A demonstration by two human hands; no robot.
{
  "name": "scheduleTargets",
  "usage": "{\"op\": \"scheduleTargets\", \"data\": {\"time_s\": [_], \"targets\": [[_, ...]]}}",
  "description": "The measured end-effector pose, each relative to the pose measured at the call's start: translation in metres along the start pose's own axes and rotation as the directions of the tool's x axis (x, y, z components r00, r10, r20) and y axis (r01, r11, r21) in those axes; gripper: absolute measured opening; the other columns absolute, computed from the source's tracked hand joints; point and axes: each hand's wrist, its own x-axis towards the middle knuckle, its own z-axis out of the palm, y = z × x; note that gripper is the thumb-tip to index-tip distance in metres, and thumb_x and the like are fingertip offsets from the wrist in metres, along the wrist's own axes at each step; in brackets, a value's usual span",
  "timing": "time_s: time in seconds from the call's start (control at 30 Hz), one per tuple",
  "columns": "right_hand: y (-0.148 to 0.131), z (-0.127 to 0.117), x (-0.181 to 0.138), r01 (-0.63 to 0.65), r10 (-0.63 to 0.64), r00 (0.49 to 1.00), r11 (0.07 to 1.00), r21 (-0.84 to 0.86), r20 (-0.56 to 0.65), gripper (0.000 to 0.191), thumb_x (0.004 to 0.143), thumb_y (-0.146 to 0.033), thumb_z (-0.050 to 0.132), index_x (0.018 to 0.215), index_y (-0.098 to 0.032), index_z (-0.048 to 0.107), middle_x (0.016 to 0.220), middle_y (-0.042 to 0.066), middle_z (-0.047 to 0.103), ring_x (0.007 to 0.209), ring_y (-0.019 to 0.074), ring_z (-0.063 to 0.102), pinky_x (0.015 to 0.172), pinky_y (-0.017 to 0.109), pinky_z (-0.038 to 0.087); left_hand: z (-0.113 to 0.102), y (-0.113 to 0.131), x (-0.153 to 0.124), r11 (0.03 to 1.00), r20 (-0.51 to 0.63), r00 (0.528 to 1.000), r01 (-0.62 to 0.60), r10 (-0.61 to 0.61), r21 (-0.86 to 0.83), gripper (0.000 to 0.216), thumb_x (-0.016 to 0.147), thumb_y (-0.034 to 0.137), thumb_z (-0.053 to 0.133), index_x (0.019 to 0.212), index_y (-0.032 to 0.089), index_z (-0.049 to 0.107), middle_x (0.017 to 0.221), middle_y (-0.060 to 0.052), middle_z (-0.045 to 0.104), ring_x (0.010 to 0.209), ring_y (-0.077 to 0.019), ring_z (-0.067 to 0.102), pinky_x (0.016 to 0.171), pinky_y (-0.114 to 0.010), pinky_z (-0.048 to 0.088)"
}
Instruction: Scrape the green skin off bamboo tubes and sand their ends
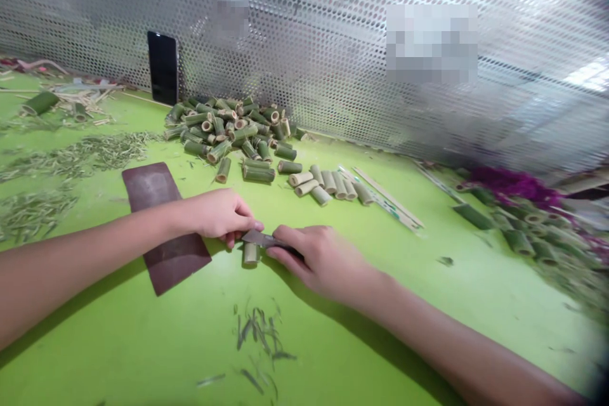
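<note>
Shavings nearest; right hand tight around knife, left hand fingertips tight on bamboo piece.

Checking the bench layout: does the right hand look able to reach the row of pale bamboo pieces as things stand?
Probably yes: only bare green table lies between the right hand, which grips a blade, and the row of pale bamboo pieces.

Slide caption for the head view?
Right hand holds a blade over a short bamboo piece on the green table; left hand touches the blade's tip.

Bamboo pile and sandpaper crowd the left; near table open.
</note>
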Motion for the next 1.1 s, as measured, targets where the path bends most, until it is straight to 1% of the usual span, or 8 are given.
{"op": "scheduleTargets", "data": {"time_s": [0.1,0.23,0.33,0.47,0.7,0.87,1.03,1.1], "targets": [[-0.004,-0.008,-0.005,-0.025,0.020,0.997,0.998,0.065,0.074,0.026,0.108,-0.036,0.049,0.092,-0.019,0.062,0.067,-0.002,0.061,0.053,0.0115,0.050,0.055,0.025,0.030,-0.002,-0.004,0.001,1.000,-0.004,1.000,-0.011,0.011,0.019,0.046,0.082,0.065,0.073,0.072,0.020,0.074,0.055,0.001,0.066,0.054,-0.0141,0.061,0.057,-0.025,0.044],[-0.007,-0.013,-0.016,0.093,-0.139,0.968,0.972,0.218,0.207,0.028,0.108,-0.037,0.049,0.091,-0.020,0.064,0.068,-0.002,0.063,0.054,0.0111,0.051,0.055,0.025,0.033,-0.006,-0.008,0.003,0.998,-0.035,0.998,0.061,-0.060,0.025,0.046,0.085,0.065,0.069,0.082,0.019,0.076,0.059,0.000,0.069,0.056,-0.0153,0.063,0.056,-0.025,0.045],[-0.003,-0.008,-0.019,0.133,-0.149,0.984,0.980,0.149,0.101,0.032,0.109,-0.039,0.045,0.093,-0.019,0.064,0.066,-0.002,0.062,0.053,0.0112,0.050,0.056,0.025,0.033,-0.008,-0.008,0.002,0.997,-0.024,0.998,0.065,-0.064,0.044,0.047,0.085,0.066,0.068,0.081,0.020,0.074,0.062,-0.001,0.070,0.058,-0.0153,0.065,0.057,-0.025,0.045],[0.003,0.000,-0.011,0.045,-0.056,0.994,0.993,-0.111,-0.096,0.037,0.111,-0.040,0.040,0.094,-0.017,0.064,0.066,0.000,0.062,0.055,0.0132,0.050,0.059,0.027,0.030,-0.007,-0.006,0.001,0.998,0.004,0.999,0.035,-0.036,0.060,0.053,0.079,0.073,0.070,0.077,0.020,0.069,0.057,0.001,0.066,0.056,-0.0153,0.063,0.055,-0.025,0.043],[0.000,0.004,0.003,0.043,-0.077,0.984,0.977,-0.208,-0.160,0.040,0.112,-0.041,0.037,0.091,-0.018,0.062,0.066,0.001,0.061,0.056,0.0140,0.047,0.063,0.029,0.030,-0.007,-0.009,0.004,0.998,0.027,1.000,0.005,-0.006,0.056,0.045,0.088,0.064,0.064,0.080,0.020,0.069,0.058,0.001,0.066,0.054,-0.0140,0.063,0.053,-0.023,0.043],[0.001,0.005,0.006,0.027,-0.044,0.993,0.987,-0.156,-0.105,0.037,0.110,-0.041,0.040,0.092,-0.019,0.062,0.064,-0.001,0.058,0.054,0.0133,0.043,0.061,0.028,0.029,-0.008,-0.008,0.005,0.998,0.036,0.998,0.048,-0.050,0.051,0.036,0.091,0.053,0.063,0.078,0.020,0.070,0.060,0.001,0.068,0.057,-0.0144,0.065,0.054,-0.023,0.044],[-0.001,-0.003,0.006,-0.019,0.018,1.000,0.996,-0.090,-0.007,0.029,0.108,-0.039,0.047,0.092,-0.020,0.062,0.062,-0.002,0.055,0.053,0.0129,0.041,0.058,0.027,0.026,-0.009,-0.007,0.005,0.999,0.040,0.998,0.038,-0.039,0.037,0.041,0.086,0.061,0.068,0.081,0.021,0.075,0.054,0.002,0.066,0.054,-0.0142,0.063,0.055,-0.023,0.044],[-0.003,-0.008,0.002,0.023,-0.022,0.998,1.000,-0.015,0.061,0.030,0.108,-0.039,0.047,0.092,-0.020,0.063,0.063,-0.003,0.056,0.052,0.0123,0.042,0.057,0.026,0.027,-0.010,-0.009,0.005,0.998,0.029,0.999,0.042,-0.043,0.038,0.044,0.084,0.065,0.070,0.083,0.021,0.077,0.055,0.002,0.066,0.053,-0.0142,0.062,0.054,-0.024,0.043]]}}
